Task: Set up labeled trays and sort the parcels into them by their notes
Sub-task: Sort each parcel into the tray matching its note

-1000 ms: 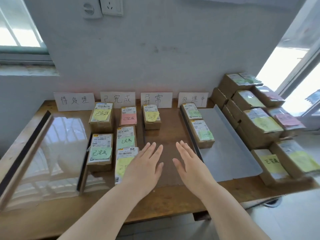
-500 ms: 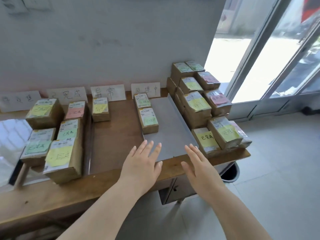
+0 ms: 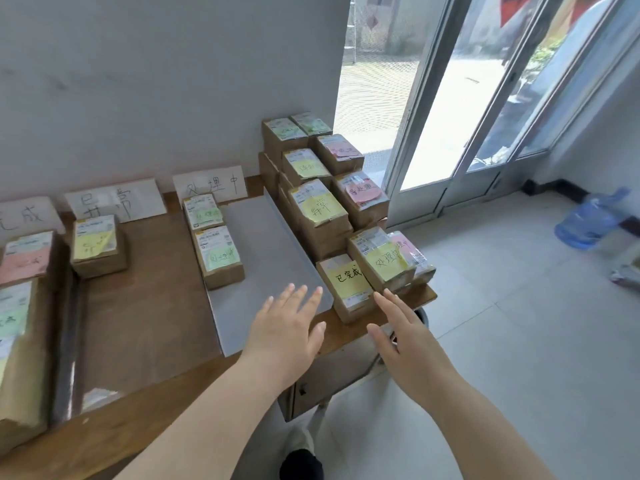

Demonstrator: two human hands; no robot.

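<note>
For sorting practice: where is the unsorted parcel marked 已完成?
Head view: the parcel sits at the table's near right corner, beside the grey tray, just beyond the right hand.

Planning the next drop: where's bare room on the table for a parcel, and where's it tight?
Free: right half of the grey tray, between its two parcels and the unsorted stack; the brown tray in front of its single parcel. Tight: the stack itself and the far-left parcels.

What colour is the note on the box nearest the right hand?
The note is yellow, in the head view.
</note>
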